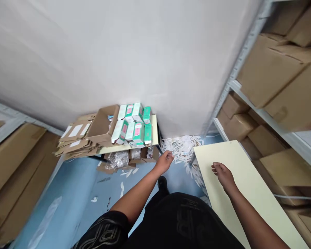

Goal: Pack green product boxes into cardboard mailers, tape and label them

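Note:
My left hand [165, 162] hangs in the air over the blue floor, its fingers loosely curled in, with no object showing in them. Beyond it, white paper scraps [180, 148] cover the floor by the wall. Above the cream-coloured table [223, 152] on the right is my right hand [223, 175], fingers also curled and nothing seen in the grip. Farther off to the left, a bench [154, 128] carries several green and white boxes [138, 133], an open cardboard box [101, 126] and a stack of flattened cartons [76, 138].
Shelving [251, 95] loaded with brown cartons [272, 69] rises along the right. More long cartons [18, 166] stand on the left. Under the bench lie clear plastic wrap [118, 160] and open boxes. Scraps dot the blue floor [85, 180].

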Demonstrator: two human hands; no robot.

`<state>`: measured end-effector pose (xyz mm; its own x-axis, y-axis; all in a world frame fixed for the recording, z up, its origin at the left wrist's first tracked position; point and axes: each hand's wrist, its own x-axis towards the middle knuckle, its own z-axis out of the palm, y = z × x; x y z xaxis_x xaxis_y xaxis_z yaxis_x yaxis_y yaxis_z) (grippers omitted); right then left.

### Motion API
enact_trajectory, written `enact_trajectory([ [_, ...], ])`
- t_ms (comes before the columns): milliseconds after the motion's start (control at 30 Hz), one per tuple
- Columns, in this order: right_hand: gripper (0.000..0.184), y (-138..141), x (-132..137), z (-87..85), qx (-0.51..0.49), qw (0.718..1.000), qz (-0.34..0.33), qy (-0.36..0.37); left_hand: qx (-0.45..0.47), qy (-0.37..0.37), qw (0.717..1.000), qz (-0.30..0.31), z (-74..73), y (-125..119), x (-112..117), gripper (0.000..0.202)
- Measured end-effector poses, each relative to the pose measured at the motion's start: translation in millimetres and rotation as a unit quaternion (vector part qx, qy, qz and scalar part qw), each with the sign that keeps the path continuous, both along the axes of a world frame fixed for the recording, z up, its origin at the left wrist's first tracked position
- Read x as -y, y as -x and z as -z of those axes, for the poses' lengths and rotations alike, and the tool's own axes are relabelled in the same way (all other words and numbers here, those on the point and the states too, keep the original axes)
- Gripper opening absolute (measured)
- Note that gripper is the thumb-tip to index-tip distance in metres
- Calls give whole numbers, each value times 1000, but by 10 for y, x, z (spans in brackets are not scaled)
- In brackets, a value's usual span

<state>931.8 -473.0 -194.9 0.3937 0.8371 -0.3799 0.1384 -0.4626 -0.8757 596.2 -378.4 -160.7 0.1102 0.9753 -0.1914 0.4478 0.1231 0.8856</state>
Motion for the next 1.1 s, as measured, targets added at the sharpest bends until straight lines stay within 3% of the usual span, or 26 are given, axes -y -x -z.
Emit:
enact_trajectory([
  [300,46,1541,-1225,-40,54,987,-152,-19,9,-17,994,-108,91,1741,-574,34],
  [467,44,2489,-1724,-150,57,978,-198,-20,-97,-72,985,-123,-113,2631,-926,37],
  [600,46,3048,-2005,-263,74,967,-242,-21,-261,-159,942,-140,-298,3169,-1165,51],
  [700,45,3305,-2195,-295,101,953,-286,-11,-356,-113,912,-168,-282,3368,-1391,70],
  [800,44,3469,-2373,-278,108,941,-319,-8,-424,-53,890,-159,-174,3401,-1621,84],
  [933,44,3572,-2590,-193,95,929,-358,-14,-474,4,865,-162,-96,3327,-1814,87],
  [1100,44,3482,-2854,-9,46,920,-389,-8,-498,50,848,-172,-117,3255,-1898,82],
])
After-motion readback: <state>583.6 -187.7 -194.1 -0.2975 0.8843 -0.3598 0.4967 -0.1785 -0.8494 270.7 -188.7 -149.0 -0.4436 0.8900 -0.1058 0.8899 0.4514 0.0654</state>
